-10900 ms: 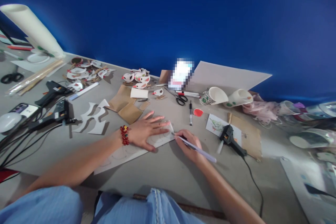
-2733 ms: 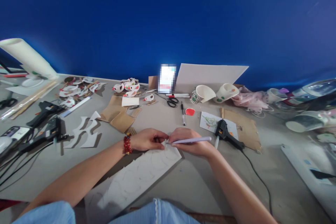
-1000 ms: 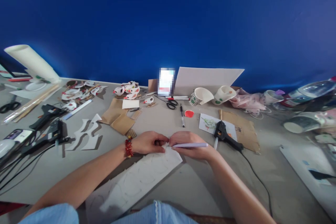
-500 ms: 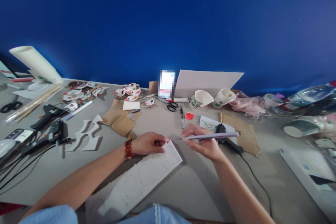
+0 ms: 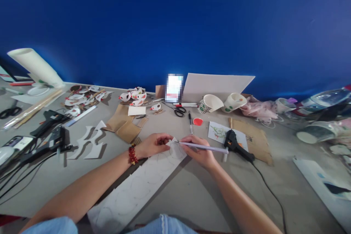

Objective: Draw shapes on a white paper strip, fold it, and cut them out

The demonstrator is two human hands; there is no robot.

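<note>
The left hand (image 5: 153,146) curls with its thumb and fingers pinching the edge of the white paper strip (image 5: 137,186) near its far end. The right hand (image 5: 201,151) pinches a pale purple pen (image 5: 210,148), its tip at that same end; whether it touches the paper cannot be told. The strip lies between the hands, slanting from the fingertips down toward the person's body, and bears faint curved lines. A red beaded bracelet (image 5: 133,154) circles the left wrist.

Just beyond the hands, a black pen (image 5: 191,122) lies beside a red cutout (image 5: 197,121). To the right, a black glue gun (image 5: 238,147) rests partly over a card with a drawing (image 5: 216,130). To the left are brown cardboard pieces (image 5: 128,130) and curved white cutouts (image 5: 94,146). Farther back, black-handled scissors (image 5: 180,111) lie near small white bird figures (image 5: 139,97).
</note>
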